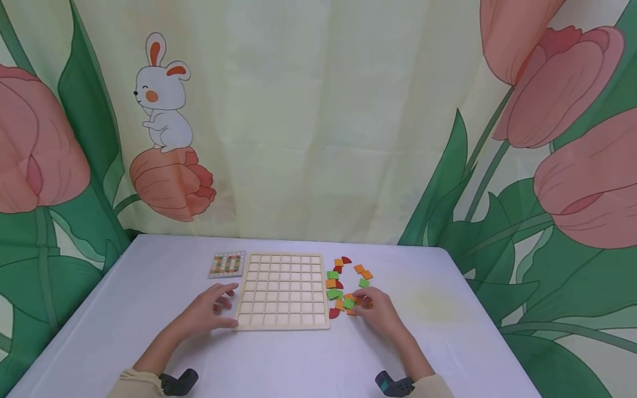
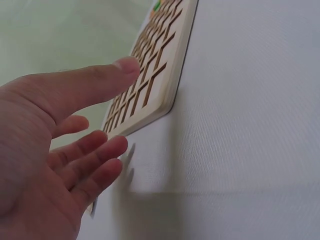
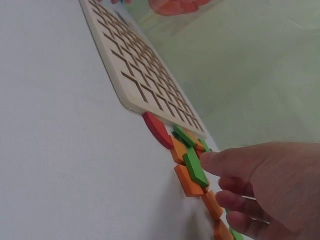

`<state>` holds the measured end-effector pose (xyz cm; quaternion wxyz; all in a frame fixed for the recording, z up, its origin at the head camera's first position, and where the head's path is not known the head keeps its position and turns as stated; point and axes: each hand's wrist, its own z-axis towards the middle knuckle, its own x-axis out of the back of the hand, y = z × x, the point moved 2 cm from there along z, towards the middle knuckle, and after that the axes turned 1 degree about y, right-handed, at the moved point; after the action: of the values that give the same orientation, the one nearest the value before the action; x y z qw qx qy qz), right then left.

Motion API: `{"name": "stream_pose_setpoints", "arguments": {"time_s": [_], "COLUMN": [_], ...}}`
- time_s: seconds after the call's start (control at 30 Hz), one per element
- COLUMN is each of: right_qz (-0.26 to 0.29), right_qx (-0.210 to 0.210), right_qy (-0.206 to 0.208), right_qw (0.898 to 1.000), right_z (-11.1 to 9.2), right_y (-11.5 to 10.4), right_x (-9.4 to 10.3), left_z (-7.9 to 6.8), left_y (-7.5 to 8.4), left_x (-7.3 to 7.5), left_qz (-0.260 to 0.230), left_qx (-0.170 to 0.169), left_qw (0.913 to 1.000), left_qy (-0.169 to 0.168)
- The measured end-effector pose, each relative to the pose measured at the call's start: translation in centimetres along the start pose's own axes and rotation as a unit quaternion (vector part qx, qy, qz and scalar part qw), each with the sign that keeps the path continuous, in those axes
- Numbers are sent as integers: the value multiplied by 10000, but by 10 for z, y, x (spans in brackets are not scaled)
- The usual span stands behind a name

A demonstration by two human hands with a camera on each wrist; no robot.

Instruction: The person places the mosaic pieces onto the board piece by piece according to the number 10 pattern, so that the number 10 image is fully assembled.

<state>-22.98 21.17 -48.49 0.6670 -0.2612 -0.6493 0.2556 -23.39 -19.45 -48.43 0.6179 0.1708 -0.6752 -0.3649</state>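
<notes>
A pale wooden board with a grid of square recesses lies flat on the table. Beside its left edge is my left hand, fingers apart and holding nothing; the thumb tip is right by the near left corner. My right hand hovers over small coloured pieces right of the board. In the right wrist view its thumb tip is close to a green square piece, which lies on orange pieces. The other fingers are slightly bent above the pile. A red quarter-round piece sits by the board's corner.
A card with a coloured grid pattern lies left of the board. More orange pieces, green pieces and red pieces are scattered along the board's right side. A curtain with printed tulips hangs behind the white table.
</notes>
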Motion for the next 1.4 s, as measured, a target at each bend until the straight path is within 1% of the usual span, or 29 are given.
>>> {"name": "stream_pose_setpoints", "arguments": {"time_s": [0.17, 0.3, 0.4, 0.47, 0.53, 0.7, 0.77, 0.9, 1.0, 1.17, 1.27, 1.4], "right_qz": [-135, -207, -187, -197, -223, -288, -305, -370, -427, -465, -500, -577], "right_qx": [-93, -75, -35, -57, -60, -53, -75, -154, -124, -85, -22, -19], "right_qy": [72, 55, 32, 58, 77, 104, 115, 132, 115, 76, -47, -188], "right_qw": [9998, 9997, 9998, 9998, 9997, 9995, 9994, 9991, 9989, 9989, 9987, 9982], "right_z": [3, 5, 5, 5, 5, 6, 7, 9, 10, 10, 9, 11], "right_y": [-1, 0, 1, 1, 2, 4, 5, 6, 6, 5, 4, 3], "right_x": [-4, -4, -4, -5, -5, -6, -6, -6, -6, -9, -11, -14], "left_z": [2, 5, 6, 7, 9, 12, 12, 13, 13, 12, 10, 7], "left_y": [-4, -5, -6, -6, -6, -5, -5, -4, -3, -2, -2, -2], "left_x": [-3, -6, -6, -7, -9, -14, -14, -14, -15, -15, -14, -11], "left_qz": [-87, 24, 123, 114, 111, 142, 158, 206, 225, 348, 385, 282], "left_qx": [-58, 85, -30, -177, -237, 110, 198, 259, 344, 354, 331, 299], "left_qw": [9999, 9998, 9994, 9990, 9988, 9990, 9990, 9989, 9987, 9984, 9983, 9987], "left_qy": [-104, -174, -307, -384, -424, -403, -380, -337, -293, -256, -285, -314]}}
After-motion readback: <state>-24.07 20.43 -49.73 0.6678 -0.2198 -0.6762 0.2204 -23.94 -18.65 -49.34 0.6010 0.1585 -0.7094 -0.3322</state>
